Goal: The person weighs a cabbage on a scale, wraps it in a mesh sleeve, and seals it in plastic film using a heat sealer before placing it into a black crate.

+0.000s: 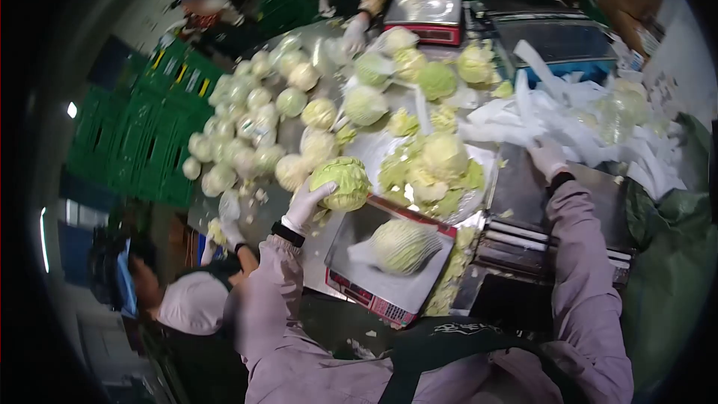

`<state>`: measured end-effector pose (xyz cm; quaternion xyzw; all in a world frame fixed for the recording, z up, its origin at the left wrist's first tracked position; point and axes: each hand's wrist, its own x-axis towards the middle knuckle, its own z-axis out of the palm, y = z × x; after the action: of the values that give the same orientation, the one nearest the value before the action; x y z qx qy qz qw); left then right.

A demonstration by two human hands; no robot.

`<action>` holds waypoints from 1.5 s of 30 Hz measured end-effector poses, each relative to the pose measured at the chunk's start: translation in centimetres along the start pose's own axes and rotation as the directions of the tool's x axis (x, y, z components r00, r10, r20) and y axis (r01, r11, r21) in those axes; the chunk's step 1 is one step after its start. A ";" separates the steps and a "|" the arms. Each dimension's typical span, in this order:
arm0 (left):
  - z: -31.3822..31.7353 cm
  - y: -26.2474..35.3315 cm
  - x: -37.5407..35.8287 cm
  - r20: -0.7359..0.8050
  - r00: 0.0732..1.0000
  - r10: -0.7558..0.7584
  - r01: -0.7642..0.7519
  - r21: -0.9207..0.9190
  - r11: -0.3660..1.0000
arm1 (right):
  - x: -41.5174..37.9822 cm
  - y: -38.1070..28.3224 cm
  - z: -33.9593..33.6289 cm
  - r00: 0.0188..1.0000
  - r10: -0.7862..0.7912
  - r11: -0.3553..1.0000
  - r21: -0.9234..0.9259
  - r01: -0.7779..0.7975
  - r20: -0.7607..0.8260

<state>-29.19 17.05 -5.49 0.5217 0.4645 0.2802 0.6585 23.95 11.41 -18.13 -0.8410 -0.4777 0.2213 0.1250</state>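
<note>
Crowding the left hand's (pixel 303 208) cabbage (pixel 341 183): netted cabbage (pixel 399 247); scale (pixel 360 223); leaves (pixel 392 173).

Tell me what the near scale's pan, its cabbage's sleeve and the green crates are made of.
Scale pan: likely metal, satin-smooth, from its flat pale-grey sheen.
Sleeve: probably matte white foam netting, given its ribbed mesh.
Green crates: seemingly hard moulded plastic, going by their uniform colour and slots.

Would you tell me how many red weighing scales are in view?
2: the near scale, in the foreground with a mesh-wrapped cabbage on it, and the far scale, toward the far side of the table. Others may be hidden.
</note>
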 end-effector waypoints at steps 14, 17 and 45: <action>1.7 -12.7 -14.9 -0.503 0.864 0.011 0.255 0.456 0.853 | -11.3 0.1 -11.1 0.966 -0.224 -0.523 0.852 -0.006 -0.131; 2.5 -17.0 -14.3 -0.573 0.813 0.104 0.130 0.353 0.926 | -18.8 -6.7 -8.2 0.937 -0.348 -0.485 0.857 -0.173 -0.008; 18.2 -14.2 -21.4 -0.229 0.945 0.234 -0.320 -0.490 0.811 | -33.3 -14.7 5.6 0.710 -0.700 0.584 0.636 0.504 0.081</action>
<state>-23.18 -13.16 -11.64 0.3622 0.3404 0.5289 0.6879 -4.65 -9.62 -8.38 -0.4977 -0.6615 0.4314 0.3586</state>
